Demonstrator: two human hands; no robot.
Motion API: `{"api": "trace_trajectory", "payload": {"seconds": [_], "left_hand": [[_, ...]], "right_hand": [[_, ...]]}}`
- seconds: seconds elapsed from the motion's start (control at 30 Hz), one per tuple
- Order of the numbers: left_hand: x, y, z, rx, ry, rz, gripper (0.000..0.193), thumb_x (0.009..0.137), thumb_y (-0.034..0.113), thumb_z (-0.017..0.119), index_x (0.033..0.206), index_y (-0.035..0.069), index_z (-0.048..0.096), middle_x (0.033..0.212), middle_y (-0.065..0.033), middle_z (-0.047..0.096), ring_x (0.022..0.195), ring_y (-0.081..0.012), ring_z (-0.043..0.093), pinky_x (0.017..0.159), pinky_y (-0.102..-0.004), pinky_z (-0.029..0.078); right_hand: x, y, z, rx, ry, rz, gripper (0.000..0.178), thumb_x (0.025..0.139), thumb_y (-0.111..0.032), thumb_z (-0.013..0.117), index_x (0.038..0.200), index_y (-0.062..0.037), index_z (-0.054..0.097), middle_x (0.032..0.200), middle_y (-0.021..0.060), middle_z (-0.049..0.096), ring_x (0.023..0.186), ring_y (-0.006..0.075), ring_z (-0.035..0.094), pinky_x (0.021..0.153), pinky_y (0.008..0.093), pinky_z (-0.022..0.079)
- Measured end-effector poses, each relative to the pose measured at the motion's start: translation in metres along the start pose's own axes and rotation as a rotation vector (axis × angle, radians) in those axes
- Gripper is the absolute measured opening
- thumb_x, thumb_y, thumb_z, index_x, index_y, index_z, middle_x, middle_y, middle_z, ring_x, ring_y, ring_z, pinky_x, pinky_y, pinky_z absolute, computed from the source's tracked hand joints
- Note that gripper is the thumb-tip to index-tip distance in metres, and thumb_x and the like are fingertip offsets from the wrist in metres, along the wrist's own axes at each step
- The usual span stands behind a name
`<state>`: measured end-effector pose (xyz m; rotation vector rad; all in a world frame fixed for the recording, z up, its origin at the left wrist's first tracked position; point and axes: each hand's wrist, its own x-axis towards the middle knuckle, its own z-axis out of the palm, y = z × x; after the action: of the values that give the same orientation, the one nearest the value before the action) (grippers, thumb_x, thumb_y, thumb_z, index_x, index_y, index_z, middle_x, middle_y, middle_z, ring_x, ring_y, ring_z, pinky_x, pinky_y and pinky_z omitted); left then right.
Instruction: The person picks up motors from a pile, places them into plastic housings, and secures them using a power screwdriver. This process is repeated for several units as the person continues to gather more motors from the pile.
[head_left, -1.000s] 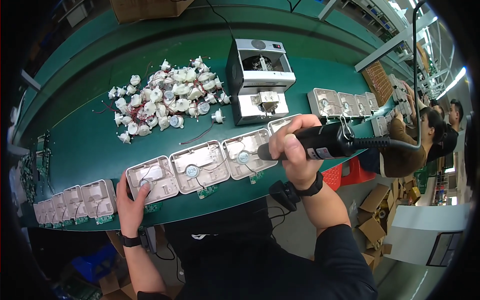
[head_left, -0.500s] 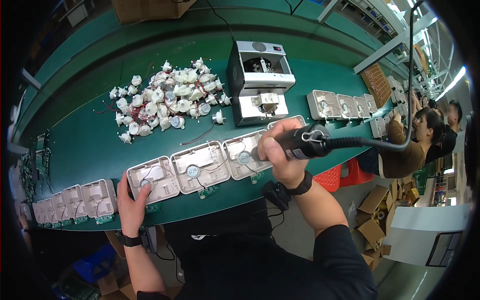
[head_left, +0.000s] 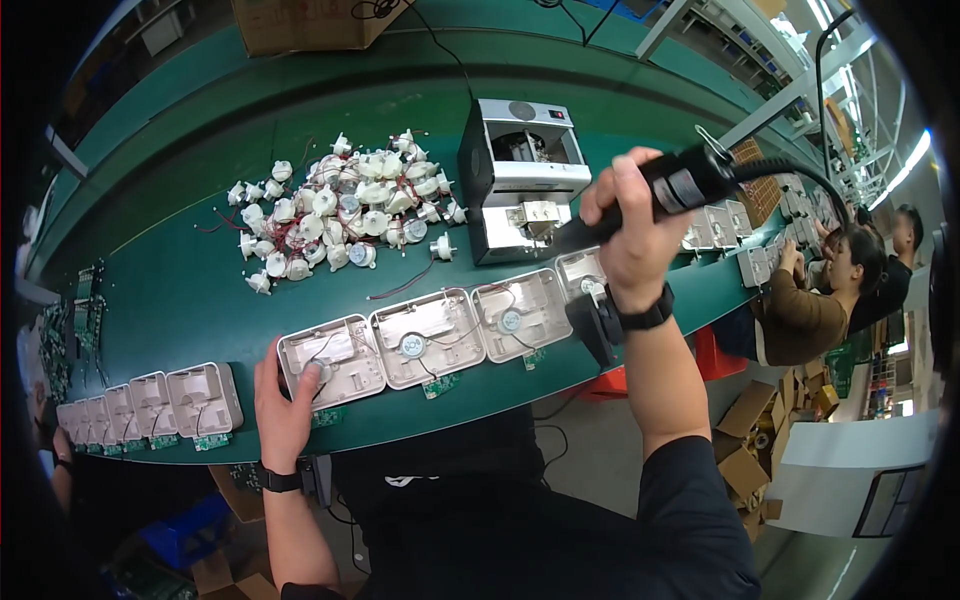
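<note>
My right hand grips a black electric screwdriver on a coiled cable, its tip pointing toward the grey screw feeder machine. My left hand presses on the leftmost of three open white plastic housings lying in a row near the front edge of the green bench. The middle housing and the right one each show a round part and thin wires inside. A fourth housing sits partly behind my right wrist.
A heap of small white motors with red wires lies at the bench's middle. More white housings line the front left; others run off to the right. Two people work at the far right. A cardboard box stands behind.
My right hand has lifted the screwdriver up and away from the housings toward the feeder machine. My left hand has stayed on the leftmost housing.
</note>
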<state>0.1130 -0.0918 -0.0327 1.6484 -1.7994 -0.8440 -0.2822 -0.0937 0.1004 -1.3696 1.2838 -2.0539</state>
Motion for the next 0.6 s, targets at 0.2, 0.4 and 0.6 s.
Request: {"api": "trace_trajectory", "payload": {"seconds": [0.2,0.4,0.6], "left_hand": [[0.002,0.004,-0.006,-0.019,-0.029,-0.030,0.063,0.090,0.030,0.075,0.143,0.005,0.054,0.112,-0.0097,0.058,0.099,-0.0213,0.057,0.089,-0.0331,0.047],[0.003,0.001,-0.003,-0.020,-0.007,-0.003,0.062,0.090,0.030,0.076,0.143,0.005,0.055,0.107,-0.0077,0.057,0.091,-0.0188,0.054,0.085,-0.0318,0.047],[0.003,0.005,-0.004,-0.040,-0.019,-0.028,0.063,0.089,0.030,0.076,0.142,0.005,0.055,0.103,-0.0069,0.056,0.089,-0.0185,0.054,0.083,-0.0316,0.047]], "right_hand": [[-0.063,-0.034,0.007,0.184,-0.111,0.180,0.016,0.097,-0.012,0.058,0.106,-0.0044,0.047,0.068,0.0065,0.051,0.054,0.0164,0.050,0.053,0.0327,0.045],[-0.088,-0.011,0.013,0.090,-0.270,0.171,0.024,0.094,-0.016,0.061,0.106,-0.0055,0.042,0.069,0.0069,0.051,0.057,0.0156,0.050,0.056,0.0324,0.046],[-0.096,0.015,0.013,-0.058,-0.245,0.125,0.024,0.093,-0.012,0.062,0.104,-0.0052,0.043,0.070,0.0073,0.053,0.057,0.0159,0.052,0.057,0.0320,0.046]]}}
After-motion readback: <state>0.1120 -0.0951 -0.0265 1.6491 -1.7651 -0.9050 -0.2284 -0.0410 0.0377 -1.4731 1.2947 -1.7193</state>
